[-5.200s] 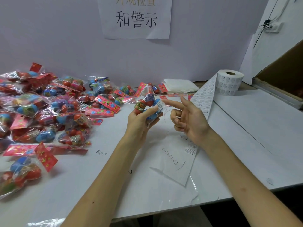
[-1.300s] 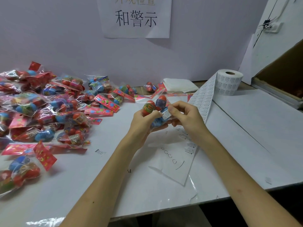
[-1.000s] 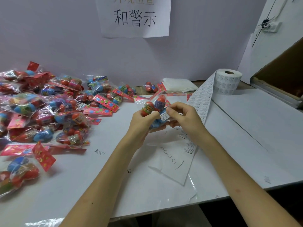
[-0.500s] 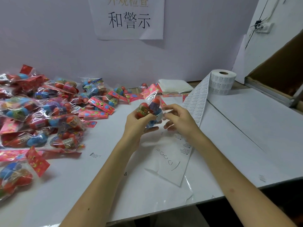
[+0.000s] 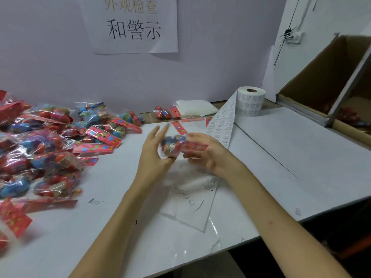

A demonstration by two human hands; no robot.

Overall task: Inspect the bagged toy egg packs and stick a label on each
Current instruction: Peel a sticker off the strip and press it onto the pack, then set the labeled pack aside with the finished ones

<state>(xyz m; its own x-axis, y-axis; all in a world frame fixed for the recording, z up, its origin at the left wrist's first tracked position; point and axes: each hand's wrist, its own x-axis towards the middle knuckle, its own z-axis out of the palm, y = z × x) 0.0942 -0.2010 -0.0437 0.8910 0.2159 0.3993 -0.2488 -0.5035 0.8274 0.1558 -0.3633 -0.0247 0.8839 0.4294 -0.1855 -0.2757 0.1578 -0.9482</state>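
One bagged toy egg pack (image 5: 174, 147), with red and blue eggs and a red header card, is blurred in the air between my hands above the table's middle. My right hand (image 5: 209, 155) grips its header-card end with curled fingers. My left hand (image 5: 154, 148) lies against the pack's left side with its fingers straight and spread. The white label roll (image 5: 251, 101) stands at the back right, and its label strip (image 5: 223, 125) runs down towards my right hand. A large pile of bagged packs (image 5: 50, 149) covers the table's left side.
An open cardboard box (image 5: 329, 83) with packs inside stands at the right. Behind the hands lie a folded white sheet (image 5: 195, 108) and a lone pack (image 5: 162, 112). A clear plastic bag (image 5: 190, 199) lies flat under my wrists. A paper sign (image 5: 133, 25) hangs on the wall.
The pack has turned from upright to lying sideways. My left hand has loosened from a grip to straight fingers, while my right hand has taken hold of the header end. The view has swung right.
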